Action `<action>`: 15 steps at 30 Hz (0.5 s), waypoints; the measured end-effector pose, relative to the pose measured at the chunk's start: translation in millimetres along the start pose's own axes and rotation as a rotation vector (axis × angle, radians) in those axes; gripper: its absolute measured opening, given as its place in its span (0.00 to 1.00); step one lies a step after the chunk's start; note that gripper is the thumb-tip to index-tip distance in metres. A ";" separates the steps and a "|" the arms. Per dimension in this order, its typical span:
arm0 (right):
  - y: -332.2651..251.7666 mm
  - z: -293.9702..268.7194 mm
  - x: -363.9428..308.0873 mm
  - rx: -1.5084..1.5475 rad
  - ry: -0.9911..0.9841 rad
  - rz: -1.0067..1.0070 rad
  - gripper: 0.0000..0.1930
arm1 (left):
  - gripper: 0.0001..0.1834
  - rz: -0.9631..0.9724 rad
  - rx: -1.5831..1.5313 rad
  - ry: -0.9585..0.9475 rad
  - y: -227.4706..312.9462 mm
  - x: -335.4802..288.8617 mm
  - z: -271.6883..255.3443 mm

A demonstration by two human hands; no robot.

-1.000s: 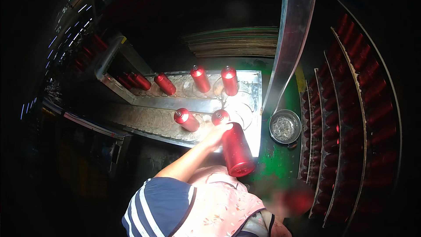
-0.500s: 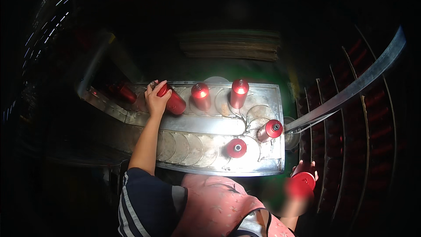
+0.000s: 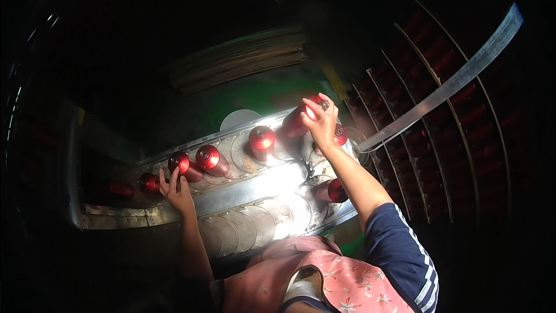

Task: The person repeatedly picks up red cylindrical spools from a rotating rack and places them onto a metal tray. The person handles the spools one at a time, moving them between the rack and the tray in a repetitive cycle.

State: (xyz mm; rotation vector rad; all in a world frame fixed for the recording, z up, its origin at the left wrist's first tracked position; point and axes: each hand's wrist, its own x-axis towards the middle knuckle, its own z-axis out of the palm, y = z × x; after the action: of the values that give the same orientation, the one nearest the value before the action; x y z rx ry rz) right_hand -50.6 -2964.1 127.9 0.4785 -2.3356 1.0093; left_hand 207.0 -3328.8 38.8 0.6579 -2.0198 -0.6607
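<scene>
Fingers of the right hand [image 3: 321,126] were closed round the upper part of a red bottle [image 3: 295,126] at the conveyor's [image 3: 243,189] far right corner; those of the left hand [image 3: 180,198] were spread at a second bottle [image 3: 180,162] toward the far edge's left end, contact not determinable. Right forearm slanted across the right end, left arm reached nearly straight over the near edge. Other bottles [image 3: 262,139] stood along the far edge and right end; handling judged partway, the gripped bottle not yet released.

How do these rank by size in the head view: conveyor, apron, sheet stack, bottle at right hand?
Largest to smallest, as seen:
Conveyor
Apron, helped by nearness
Sheet stack
Bottle at right hand
</scene>
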 end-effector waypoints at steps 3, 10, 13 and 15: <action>8.7 55.5 -21.9 0.033 -0.200 0.073 0.23 | 0.17 -0.131 -0.247 -0.075 42.2 -13.5 -33.1; 10.5 -3.8 -45.5 0.280 -0.463 0.007 0.22 | 0.10 -0.030 -0.523 -0.303 215.2 -84.5 7.2; 37.0 -139.5 -53.0 0.534 -0.377 -0.108 0.20 | 0.11 -0.045 -0.777 -0.479 306.1 -135.9 52.1; 89.9 -247.5 -72.5 0.593 -0.275 -0.112 0.19 | 0.11 -0.037 -0.954 -0.666 364.8 -176.8 84.5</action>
State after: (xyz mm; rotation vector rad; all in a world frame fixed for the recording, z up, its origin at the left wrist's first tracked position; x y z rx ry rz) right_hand 44.5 -2712.5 175.1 1.0169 -2.1708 1.6700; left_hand 145.3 -2932.2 140.8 -0.1305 -1.9132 -1.8736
